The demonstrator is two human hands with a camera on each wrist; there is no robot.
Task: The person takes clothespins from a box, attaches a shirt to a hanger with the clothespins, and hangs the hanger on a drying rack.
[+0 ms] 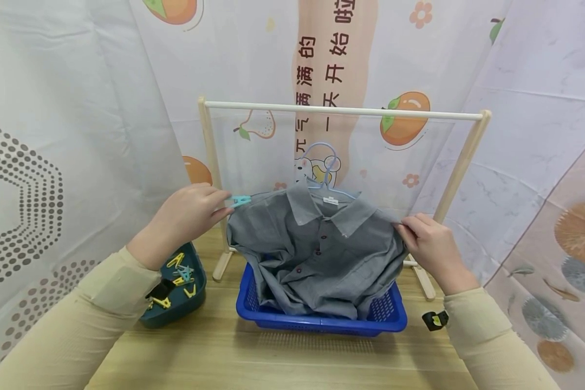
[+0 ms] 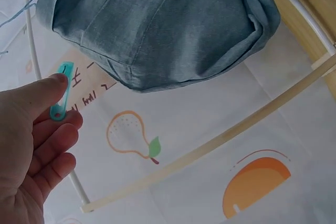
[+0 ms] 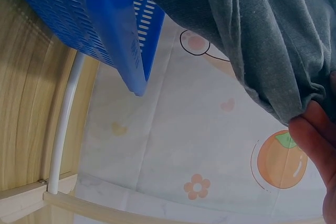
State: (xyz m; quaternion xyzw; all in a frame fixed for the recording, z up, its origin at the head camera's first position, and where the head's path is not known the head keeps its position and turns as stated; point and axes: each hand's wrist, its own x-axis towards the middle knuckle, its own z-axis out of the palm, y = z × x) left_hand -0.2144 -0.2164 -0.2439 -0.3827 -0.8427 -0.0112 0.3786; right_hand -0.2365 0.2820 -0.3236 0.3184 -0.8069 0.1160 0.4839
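A grey-blue collared shirt (image 1: 322, 260) with dark buttons hangs on a light blue hanger (image 1: 322, 146), its lower part bunched in the blue basket (image 1: 322, 324). My left hand (image 1: 187, 216) pinches a turquoise clothespin (image 1: 240, 201) between thumb and finger at the shirt's left shoulder in the head view. In the left wrist view the clothespin (image 2: 62, 92) appears apart from the cloth. My right hand (image 1: 431, 244) pinches the shirt's shoulder on the other side. Folds of the shirt (image 3: 262, 40) run up to the right fingers (image 3: 315, 129) in the right wrist view.
Behind the shirt stands a wooden rack with a white top rod (image 1: 343, 110). The hanger's hook is below that rod. To the left, a dark green tray (image 1: 197, 290) holds several yellow and turquoise clothespins. Printed curtains surround the wooden table (image 1: 253, 363).
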